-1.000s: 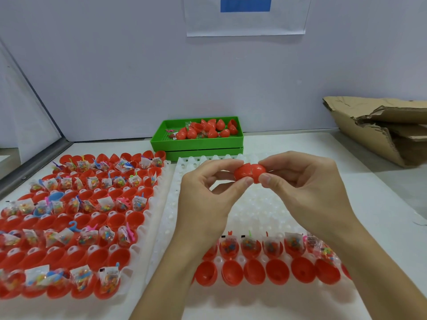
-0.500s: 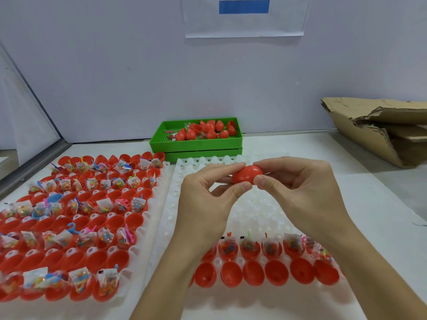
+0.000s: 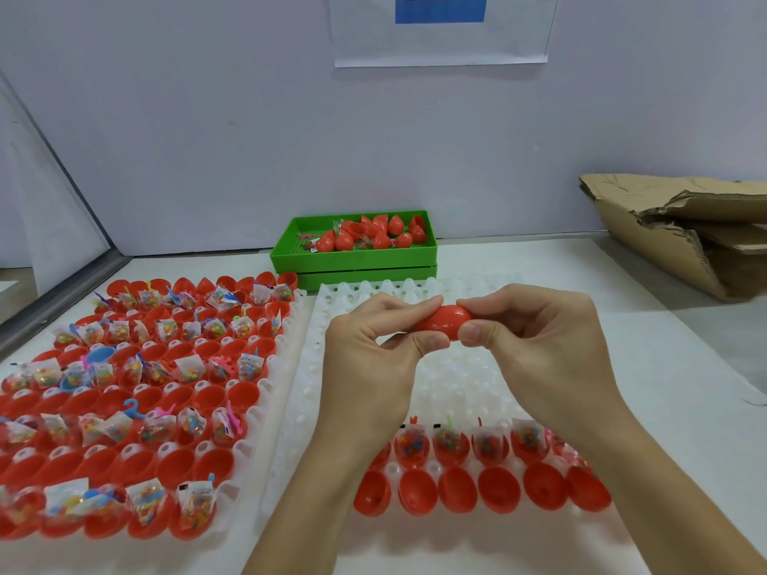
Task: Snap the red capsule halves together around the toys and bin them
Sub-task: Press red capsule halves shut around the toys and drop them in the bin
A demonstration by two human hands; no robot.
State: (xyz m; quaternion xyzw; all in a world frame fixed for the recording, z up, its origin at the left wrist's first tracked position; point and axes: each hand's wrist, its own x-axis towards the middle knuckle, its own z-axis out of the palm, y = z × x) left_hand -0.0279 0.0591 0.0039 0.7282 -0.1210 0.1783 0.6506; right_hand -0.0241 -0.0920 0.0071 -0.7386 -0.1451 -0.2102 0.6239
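A red capsule (image 3: 443, 322) is pinched at both ends, between the left hand (image 3: 373, 359) and right hand (image 3: 535, 346), above the white tray (image 3: 307, 367). Its halves appear joined. Open red halves (image 3: 456, 489) and bagged toys (image 3: 450, 444) are seated in the tray's near rows. Closed capsules are seen in the green bin (image 3: 352, 259) behind.

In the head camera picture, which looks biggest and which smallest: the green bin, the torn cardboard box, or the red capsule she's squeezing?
As they look:
1. cardboard box, though the frame crops it
2. green bin
3. red capsule, pinched by the left hand and right hand, smallest despite being nearest
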